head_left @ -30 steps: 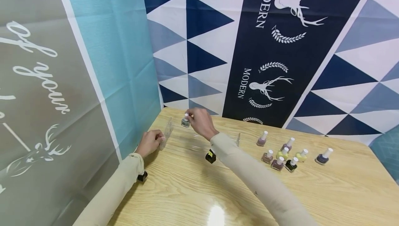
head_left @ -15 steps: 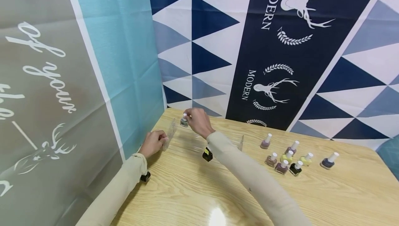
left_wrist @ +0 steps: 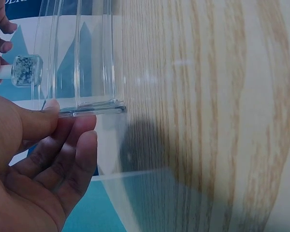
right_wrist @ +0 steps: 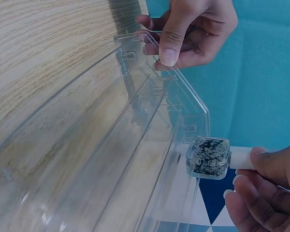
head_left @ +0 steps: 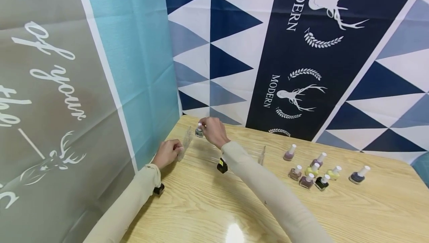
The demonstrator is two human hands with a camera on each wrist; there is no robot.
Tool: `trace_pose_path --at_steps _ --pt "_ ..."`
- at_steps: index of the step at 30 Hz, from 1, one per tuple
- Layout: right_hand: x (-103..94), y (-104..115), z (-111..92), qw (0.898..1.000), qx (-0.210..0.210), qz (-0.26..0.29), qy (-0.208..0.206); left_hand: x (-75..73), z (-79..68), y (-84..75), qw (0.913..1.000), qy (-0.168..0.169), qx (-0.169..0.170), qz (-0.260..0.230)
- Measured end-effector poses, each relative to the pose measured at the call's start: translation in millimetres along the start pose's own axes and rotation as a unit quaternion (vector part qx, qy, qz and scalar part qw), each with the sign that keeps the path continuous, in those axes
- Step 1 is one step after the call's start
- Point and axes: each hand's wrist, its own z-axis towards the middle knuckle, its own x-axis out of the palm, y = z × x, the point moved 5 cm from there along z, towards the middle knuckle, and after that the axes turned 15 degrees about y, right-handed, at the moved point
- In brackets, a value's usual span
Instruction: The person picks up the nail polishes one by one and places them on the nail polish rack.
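Note:
My left hand [head_left: 166,153] pinches the near-left end panel of a clear acrylic rack [right_wrist: 199,100] between thumb and fingers. The rack has long stepped ledges and stands on the table. With thumb and fingertips, my right hand [head_left: 214,131] holds a nail polish bottle [right_wrist: 210,157] by its white cap. Black specks fill this bottle's clear glass. It is at the rack's back ledge, close to the left end panel; whether it touches the ledge I cannot tell. In the left wrist view the same bottle [left_wrist: 27,71] shows behind the clear ledges.
Several nail polish bottles stand to the right of the rack: a mauve one [head_left: 289,152], a brown one [head_left: 295,173], a black one [head_left: 322,182], a yellow one [head_left: 334,173] and a dark blue one [head_left: 358,176]. Fabric walls [head_left: 147,68] border the wooden table [head_left: 201,205].
The head view has shifted a little. My right hand has carried the speckled bottle slightly left, closer to the rack's end panel. My left hand keeps its pinch on the panel.

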Motion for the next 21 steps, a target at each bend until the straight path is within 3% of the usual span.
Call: trace_pose_path --at_steps 21 --pt "12.1 2.0 5.7 1.0 0.007 0.002 0.016 0.3 0.4 -0.5 0.9999 -0.002 -0.012 0.001"
